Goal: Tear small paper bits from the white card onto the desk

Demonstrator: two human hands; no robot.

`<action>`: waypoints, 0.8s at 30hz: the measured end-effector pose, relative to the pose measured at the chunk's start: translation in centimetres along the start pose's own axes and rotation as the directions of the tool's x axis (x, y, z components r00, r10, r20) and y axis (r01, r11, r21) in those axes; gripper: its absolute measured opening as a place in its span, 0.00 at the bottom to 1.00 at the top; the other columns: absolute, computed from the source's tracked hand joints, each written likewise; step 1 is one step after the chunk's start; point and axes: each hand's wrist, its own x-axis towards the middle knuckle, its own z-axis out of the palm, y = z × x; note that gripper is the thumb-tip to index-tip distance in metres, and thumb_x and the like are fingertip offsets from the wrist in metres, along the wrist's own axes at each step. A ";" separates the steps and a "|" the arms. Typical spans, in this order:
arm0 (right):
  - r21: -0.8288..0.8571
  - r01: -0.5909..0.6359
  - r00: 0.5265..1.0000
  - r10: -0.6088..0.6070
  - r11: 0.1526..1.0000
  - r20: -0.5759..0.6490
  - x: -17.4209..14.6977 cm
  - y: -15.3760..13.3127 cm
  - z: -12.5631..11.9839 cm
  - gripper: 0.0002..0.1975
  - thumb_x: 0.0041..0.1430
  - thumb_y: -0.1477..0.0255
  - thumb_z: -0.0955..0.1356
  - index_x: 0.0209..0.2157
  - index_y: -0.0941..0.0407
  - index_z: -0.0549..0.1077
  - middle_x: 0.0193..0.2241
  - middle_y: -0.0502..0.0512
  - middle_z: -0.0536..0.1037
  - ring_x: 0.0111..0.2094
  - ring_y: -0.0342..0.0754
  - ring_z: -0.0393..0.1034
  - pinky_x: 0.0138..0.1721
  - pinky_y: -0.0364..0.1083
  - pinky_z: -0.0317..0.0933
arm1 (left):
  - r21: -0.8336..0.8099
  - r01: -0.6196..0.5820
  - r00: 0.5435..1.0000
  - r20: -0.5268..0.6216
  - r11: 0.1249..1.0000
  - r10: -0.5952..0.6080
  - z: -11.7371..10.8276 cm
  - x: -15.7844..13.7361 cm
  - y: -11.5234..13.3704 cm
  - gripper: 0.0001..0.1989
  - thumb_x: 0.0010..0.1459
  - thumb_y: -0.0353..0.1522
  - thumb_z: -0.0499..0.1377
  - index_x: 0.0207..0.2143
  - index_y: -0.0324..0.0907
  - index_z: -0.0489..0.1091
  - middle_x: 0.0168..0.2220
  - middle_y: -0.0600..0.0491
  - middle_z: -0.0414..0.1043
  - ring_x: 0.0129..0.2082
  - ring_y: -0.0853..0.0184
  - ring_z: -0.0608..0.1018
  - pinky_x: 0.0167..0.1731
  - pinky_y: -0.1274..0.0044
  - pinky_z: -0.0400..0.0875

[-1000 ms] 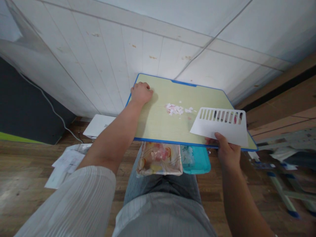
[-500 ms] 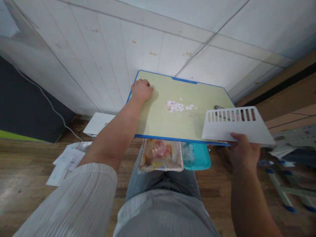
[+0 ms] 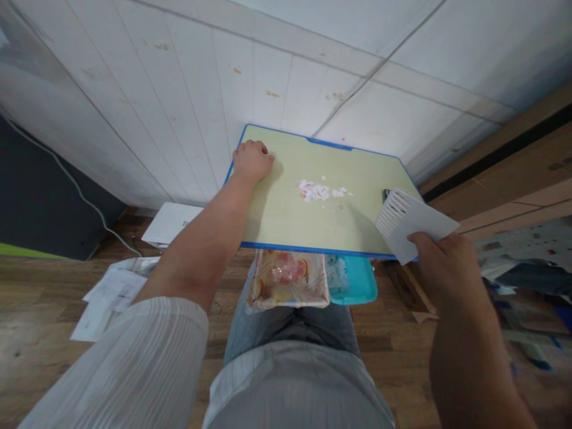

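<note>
A small folding table (image 3: 286, 223) has a pale yellow-green top and a blue rim. Scraps of white and pinkish paper (image 3: 315, 190) lie in a loose heap on its middle. My left hand (image 3: 253, 161) rests at the tabletop's left edge with its fingers curled in; what they hold, if anything, is hidden. In my right hand (image 3: 440, 253) is a white flat plate with a row of slots (image 3: 420, 223), thumb on top. It is tilted over the table's right front corner, slotted end toward the left. A small dark object (image 3: 386, 193) lies beside that end.
Below the table's front edge are a patterned, shiny tray or box (image 3: 288, 280) and a turquoise plastic tray (image 3: 360, 280) with whitish bits in it. A white box (image 3: 170, 223) and papers (image 3: 107, 292) are on the floor at left. Cardboard (image 3: 513, 173) stands at right; a wall rises behind.
My right hand has turned the slotted white plate, so its slots now face left instead of away from me. My left hand stays on the table. The paper scraps look the same.
</note>
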 end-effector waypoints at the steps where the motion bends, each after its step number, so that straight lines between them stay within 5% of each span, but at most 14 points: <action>1: -0.074 0.027 0.999 -0.024 0.997 0.039 -0.8 -0.7 0.3 0.11 0.53 0.58 0.75 0.24 0.47 0.76 0.23 0.56 0.74 0.34 0.61 0.71 0.41 0.56 0.62 | -0.001 -0.003 1.000 0.002 1.000 0.003 0.0 0.0 0.0 0.24 0.69 0.34 0.62 0.64 0.44 0.85 0.69 0.39 0.80 0.74 0.41 0.74 0.78 0.55 0.66; 8: -0.079 0.247 0.943 -0.220 0.966 0.249 -4.8 -6.2 1.3 0.19 0.61 0.58 0.69 0.19 0.44 0.64 0.17 0.55 0.69 0.26 0.58 0.71 0.35 0.55 0.62 | 0.021 -0.018 1.000 0.001 1.000 0.018 -0.1 -0.2 0.0 0.25 0.70 0.35 0.61 0.65 0.47 0.85 0.69 0.41 0.81 0.74 0.42 0.76 0.79 0.53 0.68; 14: 0.019 0.300 0.899 -0.289 0.954 0.328 -5.5 -8.4 2.7 0.23 0.61 0.59 0.69 0.16 0.44 0.60 0.13 0.52 0.65 0.19 0.52 0.64 0.26 0.52 0.54 | -0.005 -0.013 1.000 0.001 1.000 0.013 0.2 -0.1 0.1 0.25 0.70 0.34 0.61 0.65 0.44 0.85 0.70 0.40 0.80 0.76 0.42 0.75 0.80 0.53 0.65; 18: 0.102 0.300 0.884 -0.316 0.949 0.345 -5.8 -8.4 3.6 0.21 0.61 0.59 0.70 0.17 0.46 0.64 0.14 0.50 0.69 0.21 0.52 0.68 0.25 0.50 0.56 | -0.005 -0.011 1.000 0.007 1.000 0.011 0.1 -0.2 0.1 0.24 0.71 0.34 0.61 0.65 0.46 0.85 0.70 0.40 0.80 0.76 0.41 0.75 0.80 0.53 0.66; 24: 0.218 0.226 0.896 -0.290 0.949 0.335 -4.3 -6.7 5.0 0.14 0.59 0.56 0.74 0.26 0.49 0.81 0.26 0.54 0.86 0.31 0.60 0.82 0.33 0.52 0.72 | 0.033 -0.022 1.000 0.017 0.999 0.022 -0.7 -0.9 0.6 0.19 0.76 0.33 0.60 0.62 0.40 0.84 0.70 0.39 0.80 0.74 0.45 0.76 0.77 0.56 0.69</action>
